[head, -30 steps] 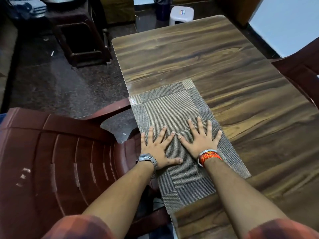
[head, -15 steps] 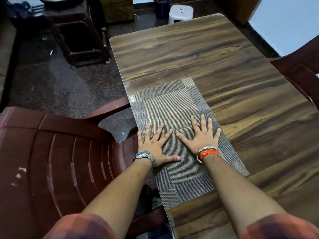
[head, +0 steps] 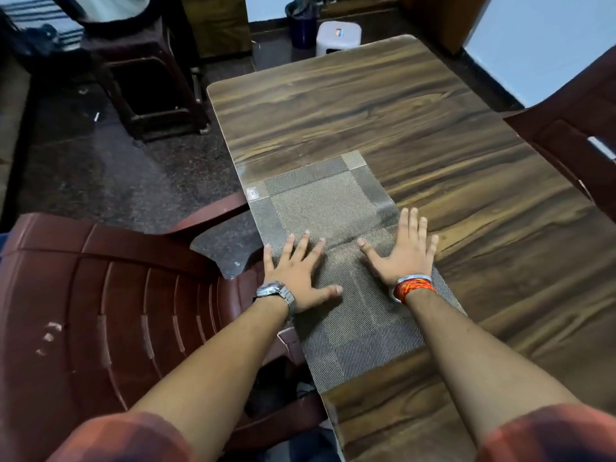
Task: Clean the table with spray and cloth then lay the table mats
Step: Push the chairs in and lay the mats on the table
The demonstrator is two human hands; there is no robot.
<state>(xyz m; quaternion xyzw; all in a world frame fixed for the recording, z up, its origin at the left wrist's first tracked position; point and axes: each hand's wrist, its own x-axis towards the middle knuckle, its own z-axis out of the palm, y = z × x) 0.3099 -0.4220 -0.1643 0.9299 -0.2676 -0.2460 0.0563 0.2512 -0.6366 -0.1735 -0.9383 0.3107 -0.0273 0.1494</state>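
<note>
A grey woven table mat (head: 328, 211) with darker border bands lies flat along the left edge of the dark wooden table (head: 416, 128). Flat on the mat's left side rests my left hand (head: 300, 275), fingers spread, a metal watch on the wrist. My right hand (head: 401, 250) presses palm down at the mat's right edge, its fingertips reaching onto the bare wood; a red thread band circles that wrist. A slight crease runs across the mat between the two hands. No spray bottle or cloth is in view.
A maroon plastic chair (head: 100, 311) stands against the table's left side, its armrest by the mat. Another maroon chair (head: 573, 135) sits at the right edge. Beyond the table are a white stool (head: 335, 36), a dark bin (head: 301, 23) and a dark wooden stand (head: 150, 78).
Both hands have slid apart on the mat, the right hand moving out to its right edge and onto the wood. The left hand shifted slightly left.
</note>
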